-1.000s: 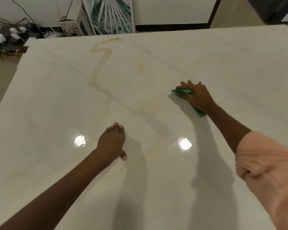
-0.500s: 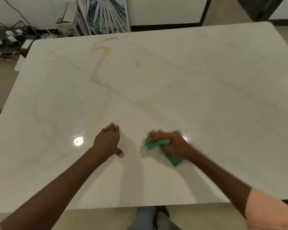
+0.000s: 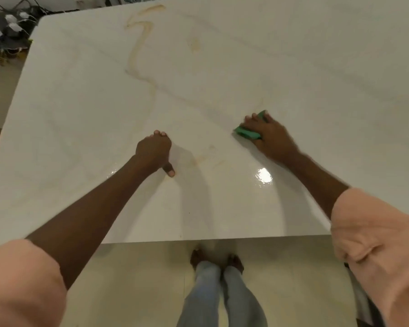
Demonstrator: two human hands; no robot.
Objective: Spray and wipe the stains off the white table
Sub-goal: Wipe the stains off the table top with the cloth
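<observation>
Our left hand (image 3: 154,152) rests on the white table (image 3: 293,67) with fingers loosely bent and gathered, the thumb pointing back toward us, holding nothing. Our right hand (image 3: 268,135) presses down on a green cloth (image 3: 246,133), fingers spread over it and curled at its far edge; folded corners of the cloth show at the fingertips and beside the thumb. The two hands lie well apart, both in the near half of the table. A long, winding yellowish stain (image 3: 137,50) runs from the far edge toward the middle, with a smaller blotch (image 3: 194,44) to its right, and a faint yellow smear (image 3: 206,156) lies between the hands. A bright reflection (image 3: 264,176) sits on the glossy surface beside our right forearm. Pink sleeves (image 3: 373,239) cover both upper arms. Below the near table edge we see bare feet (image 3: 200,258) and light trousers (image 3: 222,296) on a tiled floor (image 3: 139,279). A tangle of cables and adapters (image 3: 7,27) lies on the floor beyond the far left corner
</observation>
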